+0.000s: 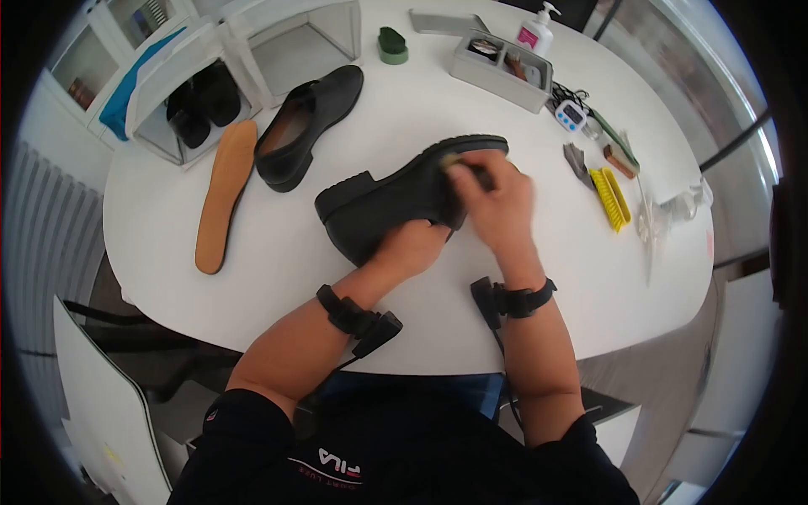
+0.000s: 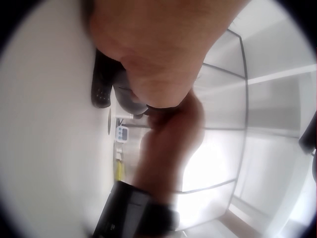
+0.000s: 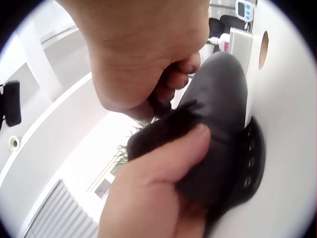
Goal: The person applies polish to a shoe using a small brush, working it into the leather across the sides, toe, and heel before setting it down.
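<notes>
A black leather shoe [image 1: 383, 210] is tipped on its side over the white table, its ridged sole facing away from me and its toe to the right. My left hand [image 1: 412, 248] grips it at the opening, the thumb [image 3: 190, 148] lying along the leather in the right wrist view. With curled fingers my right hand [image 1: 502, 198] holds a small dark thing with a tan end [image 1: 452, 160] against the shoe's forepart; its kind I cannot tell. The right hand is slightly blurred. Left of them stands the matching black shoe [image 1: 316, 118], beside a tan insole [image 1: 225, 198].
Clear-sided shoe boxes [image 1: 295, 50] stand at the back left. Behind the shoes are a green brush [image 1: 392, 46], a grey metal tin [image 1: 502, 76] and a pump bottle [image 1: 536, 32]. On the right lie a timer [image 1: 571, 116], a wooden brush [image 1: 621, 160] and a yellow brush [image 1: 610, 199].
</notes>
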Demonstrator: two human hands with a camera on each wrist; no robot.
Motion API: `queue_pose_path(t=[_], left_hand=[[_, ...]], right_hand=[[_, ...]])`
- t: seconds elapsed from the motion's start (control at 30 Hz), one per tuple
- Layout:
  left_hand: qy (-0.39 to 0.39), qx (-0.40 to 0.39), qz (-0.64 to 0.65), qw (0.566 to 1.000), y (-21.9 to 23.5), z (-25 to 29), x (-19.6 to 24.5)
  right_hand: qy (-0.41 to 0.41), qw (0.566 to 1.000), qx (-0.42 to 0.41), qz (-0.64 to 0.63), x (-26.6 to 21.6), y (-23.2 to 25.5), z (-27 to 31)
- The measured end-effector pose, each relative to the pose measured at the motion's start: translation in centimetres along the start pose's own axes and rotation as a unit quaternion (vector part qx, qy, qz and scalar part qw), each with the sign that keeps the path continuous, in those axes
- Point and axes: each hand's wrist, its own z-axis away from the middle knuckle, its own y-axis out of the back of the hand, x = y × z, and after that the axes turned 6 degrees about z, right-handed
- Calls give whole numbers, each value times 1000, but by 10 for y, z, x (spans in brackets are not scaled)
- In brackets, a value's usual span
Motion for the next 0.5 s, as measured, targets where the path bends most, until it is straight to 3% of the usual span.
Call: queue_pose_path(t=[0.03,0.1,0.17,0.2,0.27,0.3,0.37,0.4,0.43,0.47,0.5], left_hand=[[-29,3,3,1000,0,0,2],[-61,9,10,998,-8,-3,-1],[-210,87,-21,974,-30,-14,-18],[-210,90,-18,973,-26,-10,-11],[-102,48,39,993,-11,3,10],[-102,47,38,993,-26,-8,-13],[-397,121,72,907,-67,-38,-76],[-399,119,73,906,-55,-31,-59],[-226,26,27,973,-30,-18,-25],[-44,-67,-20,997,-17,-10,-6],[-45,-68,-18,996,-20,-9,-7]], right_hand=[[-91,996,2,13,9,1,-4],[-176,983,52,28,36,0,-8],[-168,982,61,62,30,0,-11],[-169,979,70,93,25,-3,-9],[-40,998,41,14,-1,-9,-5],[38,999,22,-2,-16,-10,-4],[68,997,-19,-10,-36,-13,-1],[99,993,-60,-19,-40,-13,-1],[98,993,-58,-16,-37,-12,-2],[61,997,-26,25,-31,-11,-5],[25,998,6,66,-23,-10,-9]])
